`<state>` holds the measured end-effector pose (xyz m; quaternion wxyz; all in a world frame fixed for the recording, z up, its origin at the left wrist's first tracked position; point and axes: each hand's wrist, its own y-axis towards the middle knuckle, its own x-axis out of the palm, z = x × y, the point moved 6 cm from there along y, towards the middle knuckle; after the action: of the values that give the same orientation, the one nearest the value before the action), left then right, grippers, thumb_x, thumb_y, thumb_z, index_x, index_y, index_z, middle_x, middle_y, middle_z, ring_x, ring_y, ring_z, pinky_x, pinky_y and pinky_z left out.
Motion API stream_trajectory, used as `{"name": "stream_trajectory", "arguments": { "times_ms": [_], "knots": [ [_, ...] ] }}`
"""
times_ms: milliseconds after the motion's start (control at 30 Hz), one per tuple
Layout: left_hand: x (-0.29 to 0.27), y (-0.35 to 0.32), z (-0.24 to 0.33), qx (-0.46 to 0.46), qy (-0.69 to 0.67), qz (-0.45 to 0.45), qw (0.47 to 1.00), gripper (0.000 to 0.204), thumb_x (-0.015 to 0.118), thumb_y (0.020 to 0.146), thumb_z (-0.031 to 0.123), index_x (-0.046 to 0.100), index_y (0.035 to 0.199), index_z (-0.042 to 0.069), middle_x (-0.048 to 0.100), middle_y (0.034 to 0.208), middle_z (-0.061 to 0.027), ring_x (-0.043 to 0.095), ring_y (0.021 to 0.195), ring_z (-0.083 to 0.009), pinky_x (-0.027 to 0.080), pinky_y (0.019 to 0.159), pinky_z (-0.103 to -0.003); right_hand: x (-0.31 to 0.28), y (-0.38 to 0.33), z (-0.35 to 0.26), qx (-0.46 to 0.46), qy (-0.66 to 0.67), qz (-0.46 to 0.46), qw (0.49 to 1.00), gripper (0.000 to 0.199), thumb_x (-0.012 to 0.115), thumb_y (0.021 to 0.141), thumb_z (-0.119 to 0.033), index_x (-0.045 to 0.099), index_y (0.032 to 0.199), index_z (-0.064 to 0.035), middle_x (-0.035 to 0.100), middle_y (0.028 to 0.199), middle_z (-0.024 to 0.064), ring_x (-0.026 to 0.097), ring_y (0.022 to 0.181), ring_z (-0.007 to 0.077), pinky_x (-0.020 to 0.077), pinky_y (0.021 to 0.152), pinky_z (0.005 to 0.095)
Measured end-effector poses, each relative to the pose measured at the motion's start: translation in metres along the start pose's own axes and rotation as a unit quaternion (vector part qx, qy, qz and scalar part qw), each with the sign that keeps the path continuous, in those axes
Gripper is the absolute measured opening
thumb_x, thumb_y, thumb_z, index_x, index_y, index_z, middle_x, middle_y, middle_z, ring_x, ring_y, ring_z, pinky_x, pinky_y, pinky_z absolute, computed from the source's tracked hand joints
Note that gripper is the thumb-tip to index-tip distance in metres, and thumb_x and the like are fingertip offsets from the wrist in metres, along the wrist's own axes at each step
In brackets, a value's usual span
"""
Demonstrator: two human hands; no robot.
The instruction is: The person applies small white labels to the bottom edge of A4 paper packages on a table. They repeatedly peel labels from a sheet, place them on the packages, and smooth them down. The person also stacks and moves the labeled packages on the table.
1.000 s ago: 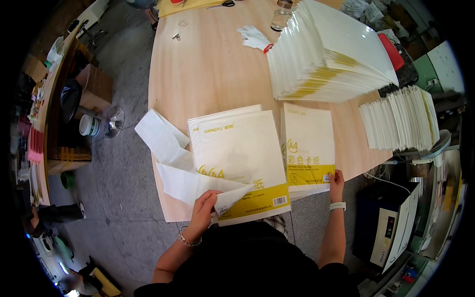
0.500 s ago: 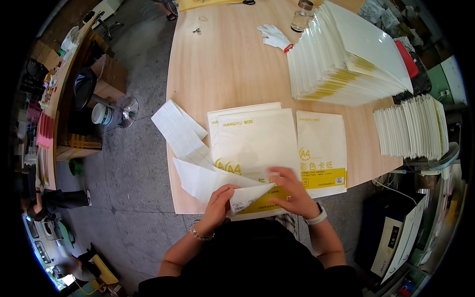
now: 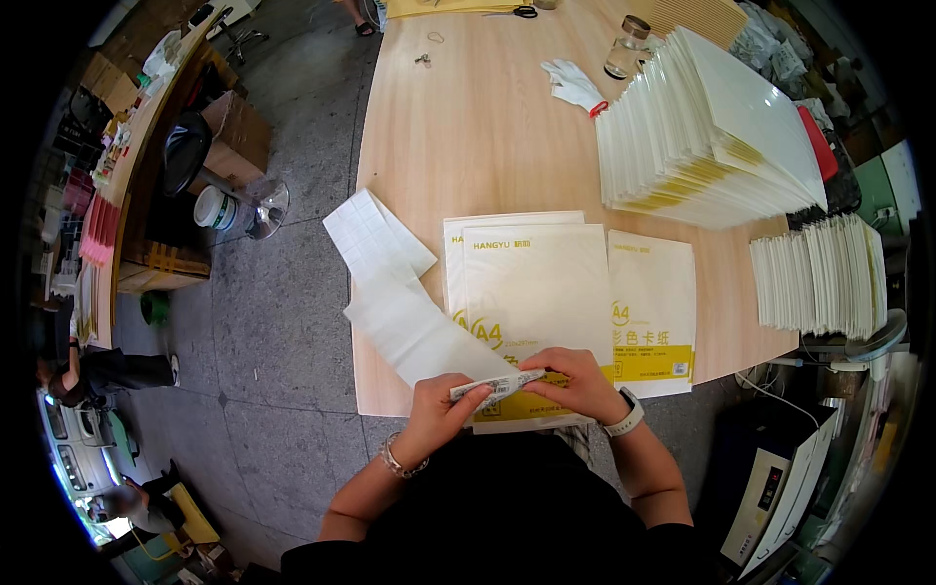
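Note:
A long white strip of label paper (image 3: 421,327) runs from the table's left edge toward me, folded over on itself at its far end. Its near end, with small printed barcode labels, is lifted and curled between my hands. My left hand (image 3: 441,411) grips the left part of this end, thumb on top. My right hand (image 3: 577,378) pinches the right corner, with its fingers bent in. Beneath them lies a white and yellow paper packet (image 3: 536,278), overlapping another packet (image 3: 453,239) behind it. A third packet (image 3: 651,292) lies to the right.
A tall leaning stack of packets (image 3: 721,127) fills the back right, with a smaller stack (image 3: 819,278) by the right edge. A white glove (image 3: 573,86), a glass jar (image 3: 627,47) and scissors (image 3: 517,12) lie farther back. A dark machine (image 3: 775,487) stands at lower right.
My right hand has gone from spread fingers to pinching the strip's corner. The strip's near end has been raised and curled. The whole view has shifted slightly.

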<state>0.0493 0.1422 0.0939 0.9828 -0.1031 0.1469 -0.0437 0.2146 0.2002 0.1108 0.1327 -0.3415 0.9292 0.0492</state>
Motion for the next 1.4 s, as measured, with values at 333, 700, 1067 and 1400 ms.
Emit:
{"name": "stream_trajectory", "arguments": {
  "times_ms": [333,700,1067,1400],
  "knots": [
    [0.004,-0.001,-0.013,-0.038,-0.112,0.062,0.991,0.010,0.064,0.076,0.007,0.063,0.082,-0.002,0.063,0.071,-0.0061,0.056,0.064,-0.0074,0.045,0.058,-0.021,-0.001,-0.005,0.013,0.015,0.054,0.102,0.993,0.019,0.065,0.071,0.001,0.062,0.091,0.0004,0.062,0.084,0.0099,0.059,0.073,0.0136,0.0489,0.063,0.0222],
    [0.019,0.001,-0.027,-0.055,-0.120,0.090,0.987,0.015,0.063,0.078,0.013,0.062,0.085,-0.001,0.062,0.071,-0.0047,0.053,0.062,-0.0064,0.044,0.057,-0.021,-0.013,-0.031,0.003,-0.088,-0.048,0.215,0.971,0.008,0.061,0.073,0.002,0.060,0.080,0.0008,0.059,0.079,0.0082,0.055,0.080,0.0138,0.0450,0.069,0.0229],
    [0.052,0.007,-0.039,-0.082,-0.097,0.006,0.992,0.015,0.061,0.079,0.013,0.060,0.086,0.000,0.058,0.065,-0.0020,0.050,0.058,-0.0051,0.041,0.051,-0.021,-0.042,-0.126,0.087,0.302,0.116,0.224,0.919,0.010,0.061,0.077,-0.007,0.059,0.082,0.0008,0.059,0.071,0.0011,0.052,0.064,0.0051,0.0423,0.059,0.0187],
    [0.054,0.007,-0.042,-0.061,-0.083,0.015,0.995,0.015,0.061,0.079,0.013,0.061,0.086,0.000,0.059,0.064,-0.0033,0.050,0.056,-0.0052,0.041,0.050,-0.021,-0.040,-0.126,0.087,0.282,0.008,0.223,0.933,0.010,0.062,0.075,-0.007,0.060,0.079,0.0021,0.059,0.068,0.0042,0.053,0.059,0.0068,0.0426,0.055,0.0203]
  ]
}}
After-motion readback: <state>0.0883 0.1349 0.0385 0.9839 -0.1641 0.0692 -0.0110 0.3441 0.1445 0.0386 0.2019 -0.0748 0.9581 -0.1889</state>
